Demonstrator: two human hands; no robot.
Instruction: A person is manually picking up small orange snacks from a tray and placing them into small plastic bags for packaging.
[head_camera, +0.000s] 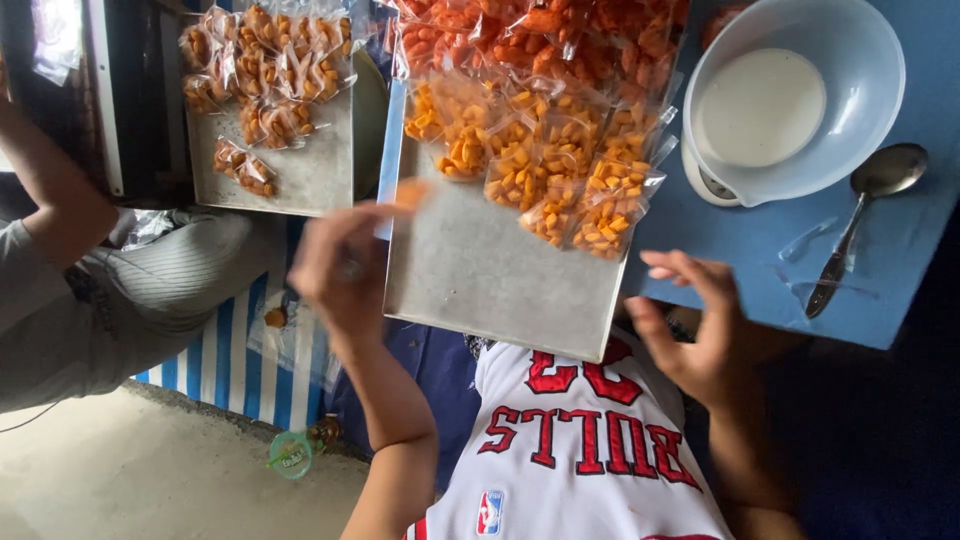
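Small orange snack piece (409, 193) pinched in fingertips of left hand (340, 265), just over left edge of flat grey metal tray (480, 280) on lap. Clear plastic bags w/ orange snack pieces (545, 165) fill tray's far part. Right hand (695, 325) open, fingers spread, holds nothing, near tray's right corner. Pale blue plastic bowl (800, 100) w/ white liquid & metal spoon (865, 215) on blue table (900, 290). 2nd grey tray (310, 170) at left, beside another person's arm (50, 190).

Just beyond the right hand (700, 325), a dull matt metal tray (480, 280) is carrying glossy clear plastic snack bags (560, 170); a shiny metal spoon (860, 215) is lying nearby.
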